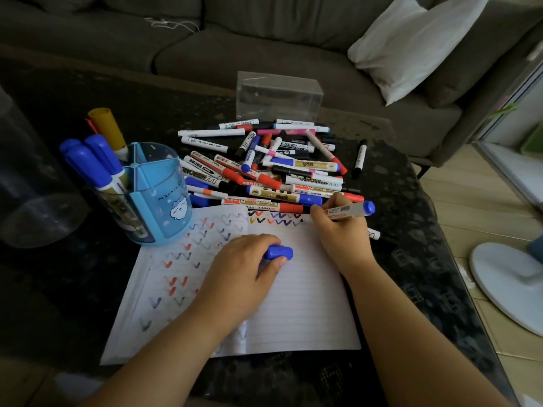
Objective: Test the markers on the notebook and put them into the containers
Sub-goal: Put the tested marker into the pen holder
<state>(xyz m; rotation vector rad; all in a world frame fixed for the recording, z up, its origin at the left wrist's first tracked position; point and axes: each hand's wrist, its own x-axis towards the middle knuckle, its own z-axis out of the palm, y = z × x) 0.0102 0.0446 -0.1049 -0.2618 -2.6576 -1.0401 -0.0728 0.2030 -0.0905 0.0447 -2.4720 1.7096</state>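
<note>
One notebook (293,289), one blue holder (160,195), one clear box (277,95).

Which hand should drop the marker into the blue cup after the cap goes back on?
Probably the left. The left hand, holding the blue cap, lies nearer the blue pen holder. The right hand grips the marker at the notebook's far edge.

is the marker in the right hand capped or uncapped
Uncapped: the left hand holds its blue cap, while the right hand holds the marker tip-down on the notebook.
</note>
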